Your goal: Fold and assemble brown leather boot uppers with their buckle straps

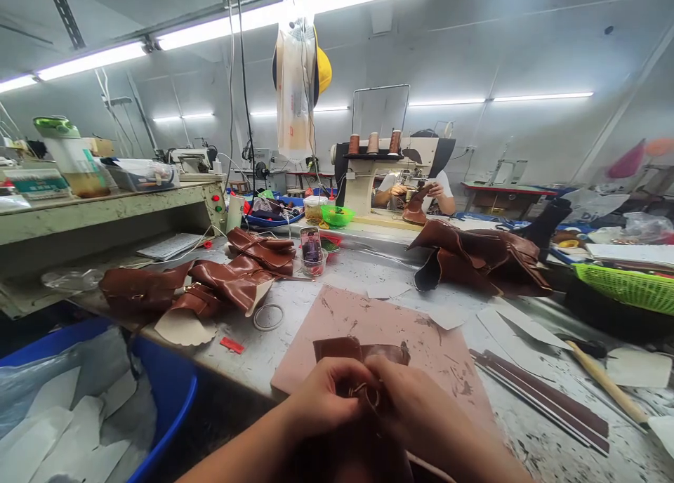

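Both my hands meet at the near edge of a pinkish work board (384, 314), over a brown leather piece (340, 347). My left hand (321, 395) is closed, thumb and fingers pinched on the leather beside a small ring-like buckle (371, 397). Pressed against the same spot from the other side is my right hand (405, 392), its fingers curled round the leather. The lower part of the piece hangs toward me in shadow. What the fingertips grip exactly is partly hidden.
Brown leather pieces lie in piles at left (232, 279) and right (479, 258). A blue bin (168, 385) holds paper scraps. Leather strips (542, 392) and a wooden-handled tool (605, 381) lie at right. A phone (310, 246) stands upright. Beyond, a person works at a sewing machine (363, 181).
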Demonstrator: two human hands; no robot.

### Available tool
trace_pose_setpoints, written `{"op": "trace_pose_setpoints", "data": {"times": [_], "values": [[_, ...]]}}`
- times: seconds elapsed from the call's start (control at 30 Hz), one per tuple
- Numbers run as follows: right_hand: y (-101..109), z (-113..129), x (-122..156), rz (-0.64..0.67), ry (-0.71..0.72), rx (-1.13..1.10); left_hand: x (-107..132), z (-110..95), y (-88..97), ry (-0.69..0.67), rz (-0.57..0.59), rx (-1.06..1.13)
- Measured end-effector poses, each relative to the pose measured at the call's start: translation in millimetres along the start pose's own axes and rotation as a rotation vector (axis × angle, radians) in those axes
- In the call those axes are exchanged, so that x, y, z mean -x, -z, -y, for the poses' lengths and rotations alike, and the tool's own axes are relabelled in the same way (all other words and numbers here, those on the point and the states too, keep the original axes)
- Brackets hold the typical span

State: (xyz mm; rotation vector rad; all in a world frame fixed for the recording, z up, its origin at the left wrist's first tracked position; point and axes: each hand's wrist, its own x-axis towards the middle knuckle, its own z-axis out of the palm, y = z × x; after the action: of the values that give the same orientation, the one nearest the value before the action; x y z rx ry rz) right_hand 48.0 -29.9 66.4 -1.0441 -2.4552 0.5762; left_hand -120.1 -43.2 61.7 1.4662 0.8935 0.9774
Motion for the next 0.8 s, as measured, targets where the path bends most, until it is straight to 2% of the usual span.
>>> {"op": "trace_pose_setpoints", "data": {"times": [0.1, 0.2, 0.27, 0.33, 0.4, 0.47, 0.53, 0.6, 0.7, 0.8], "values": [[1.4, -0.9, 1.4, -0.053, 0.007, -0.163, 1.2, 1.0, 1.1, -0.024, -0.006, 0.025], [8.2, -6.9, 3.4, 0.090, -0.038, -0.511, 4.1, 5.1, 3.0, -0.041, 0.037, 0.028], [11.3, -14.9, 3.4, 0.191, -0.073, -0.777, 5.8, 9.1, 3.9, -0.089, 0.065, -0.044], [11.4, -24.3, 2.4, 0.197, -0.150, -0.939, 7.1, 12.8, 4.1, -0.186, 0.085, -0.162], [10.5, -32.3, 1.5, 0.137, -0.244, -0.925, 7.9, 15.6, 3.8, -0.280, 0.089, -0.260], [10.2, -36.9, 2.1, 0.045, -0.297, -0.774, 8.0, 16.9, 3.7, -0.314, 0.054, -0.329], [9.8, -37.5, 4.5, -0.058, -0.304, -0.589, 7.1, 16.5, 4.3, -0.244, 0.013, -0.399], [7.6, -34.6, 8.0, -0.121, -0.272, -0.470, 5.3, 14.8, 5.2, -0.104, -0.006, -0.481], [0.2, -27.0, 12.5, -0.069, -0.197, -0.475, 2.2, 11.0, 6.4, 0.088, 0.024, -0.570], [-7.7, -20.6, 13.9, -0.034, -0.191, -0.576, 0.9, 7.0, 7.0, 0.143, 0.054, -0.550]]}}
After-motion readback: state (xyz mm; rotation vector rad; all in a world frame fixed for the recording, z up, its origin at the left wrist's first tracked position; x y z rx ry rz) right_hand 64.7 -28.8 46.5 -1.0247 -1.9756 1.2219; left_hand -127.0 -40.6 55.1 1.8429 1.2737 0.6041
